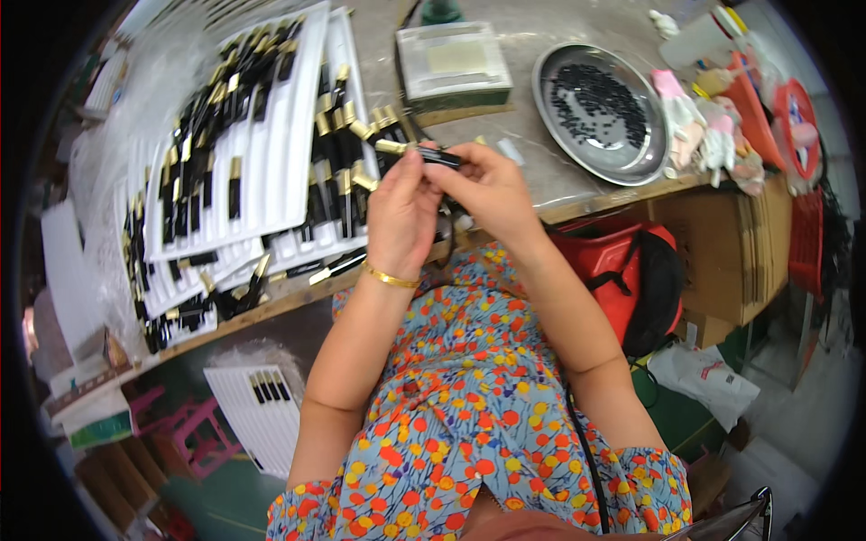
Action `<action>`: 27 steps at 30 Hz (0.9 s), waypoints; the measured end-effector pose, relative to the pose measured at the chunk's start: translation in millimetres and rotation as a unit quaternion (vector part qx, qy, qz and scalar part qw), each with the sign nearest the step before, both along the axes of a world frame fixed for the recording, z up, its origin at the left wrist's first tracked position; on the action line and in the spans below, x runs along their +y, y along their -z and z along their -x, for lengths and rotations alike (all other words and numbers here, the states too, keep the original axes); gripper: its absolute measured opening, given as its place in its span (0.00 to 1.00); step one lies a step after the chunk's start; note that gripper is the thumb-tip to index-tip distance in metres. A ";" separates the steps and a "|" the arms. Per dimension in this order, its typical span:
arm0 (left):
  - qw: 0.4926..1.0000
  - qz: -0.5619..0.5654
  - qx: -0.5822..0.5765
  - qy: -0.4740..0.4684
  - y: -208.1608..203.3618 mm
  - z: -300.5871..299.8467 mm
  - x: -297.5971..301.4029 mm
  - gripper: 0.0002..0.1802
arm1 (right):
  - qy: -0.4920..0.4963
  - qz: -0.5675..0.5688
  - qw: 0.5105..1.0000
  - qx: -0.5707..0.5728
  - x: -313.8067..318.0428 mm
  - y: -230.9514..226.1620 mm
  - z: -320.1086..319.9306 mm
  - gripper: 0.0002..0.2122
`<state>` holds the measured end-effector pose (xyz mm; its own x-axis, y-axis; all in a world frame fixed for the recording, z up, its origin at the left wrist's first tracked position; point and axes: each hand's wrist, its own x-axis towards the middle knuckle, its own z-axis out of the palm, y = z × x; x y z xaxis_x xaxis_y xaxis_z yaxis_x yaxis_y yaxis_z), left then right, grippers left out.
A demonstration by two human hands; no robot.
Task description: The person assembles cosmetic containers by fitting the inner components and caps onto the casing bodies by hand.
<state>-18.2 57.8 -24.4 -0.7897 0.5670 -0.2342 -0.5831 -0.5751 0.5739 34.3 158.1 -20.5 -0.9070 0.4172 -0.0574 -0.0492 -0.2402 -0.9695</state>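
Closest to the camera, at the lower edge, are a pair of glasses (763, 516) and a flowered dress (460, 406). Beyond them both forearms reach out to one small black tube (439, 157). The right hand (494, 189) has its right end in a narrow pinch of thumb and fingers; the left hand (401, 216) appears closed on the other end, its fingertips partly hiding it.

For good handling, I judge, the two pinches should stay in line so the tube does not tilt, with light, even pressure to avoid slipping or marking the surface. Bracing the wrists near the table edge (577, 212) would help steadiness.

The tube is slim, smooth and glossy black, lying nearly level across the fingertips. A gold cap (390, 146) shows just left of the grip; whether it belongs to this tube I cannot tell. Similar black-and-gold tubes (234, 194) lie farther left on white trays (287, 153). Right of the grip, a metal bowl (600, 164) holds small black pieces (591, 95).
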 end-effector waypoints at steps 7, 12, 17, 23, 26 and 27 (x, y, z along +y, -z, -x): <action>0.997 0.051 0.045 -0.021 -1.5 6.4 22.2 0.11 | 0.042 -0.041 0.997 -0.049 13.9 -5.5 11.7 0.11; 0.999 0.045 0.029 0.009 -12.2 13.5 34.7 0.13 | 0.032 -0.119 0.992 -0.022 32.7 -2.9 14.8 0.11; 0.997 0.074 0.029 0.006 -20.9 15.8 26.8 0.13 | 0.068 -0.123 0.989 -0.047 54.7 -8.5 -7.6 0.08; 0.992 -0.006 0.055 0.115 -14.9 8.0 -5.4 0.22 | 0.032 0.005 0.999 -0.035 69.3 -23.9 -31.7 0.07; 0.991 -0.032 0.023 0.126 -12.3 1.2 -13.7 0.23 | 0.004 0.018 0.999 -0.029 49.9 -31.9 -28.2 0.08; 0.992 -0.034 0.016 0.122 -11.6 -0.1 -16.0 0.24 | 0.000 0.019 0.999 -0.030 44.3 -34.1 -26.7 0.08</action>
<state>-18.1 41.8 -12.8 -0.6337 0.7556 -0.1660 -0.6921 -0.4578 0.5580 61.1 202.3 13.6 -0.9013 0.4139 -0.1274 0.0082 -0.2777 -0.9606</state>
